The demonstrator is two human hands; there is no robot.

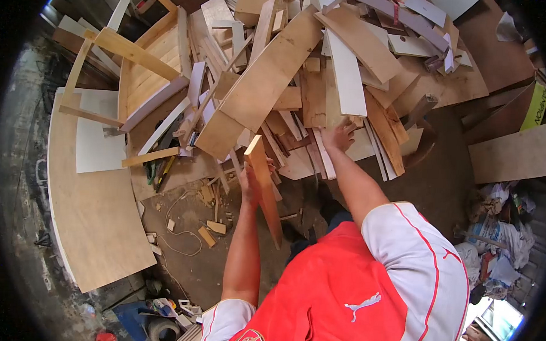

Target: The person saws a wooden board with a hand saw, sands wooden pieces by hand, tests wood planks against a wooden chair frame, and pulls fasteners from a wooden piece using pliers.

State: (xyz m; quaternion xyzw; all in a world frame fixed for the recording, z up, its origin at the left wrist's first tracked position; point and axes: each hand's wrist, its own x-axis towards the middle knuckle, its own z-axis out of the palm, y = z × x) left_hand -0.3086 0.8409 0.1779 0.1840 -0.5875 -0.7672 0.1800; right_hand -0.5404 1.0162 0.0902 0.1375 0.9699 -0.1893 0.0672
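My left hand (249,180) is closed round a narrow wooden board (264,191), which stands on edge and slants down toward my feet. Fingertips show on the board's far side. Farther right, my right hand (339,135) reaches into the wood pile with fingers apart, touching the lower end of a light wooden plank (333,103). Just above it lies the end of a long white board (350,83). Between my hands, a wide plywood board (267,74) lies slanted across the pile.
Mixed offcuts (403,46) heap up ahead. A wooden frame (153,64) and a large curved panel (97,224) stand at left. Small scraps (207,236) and a cord (189,252) lie on the floor. Plastic bags (499,232) are piled at right.
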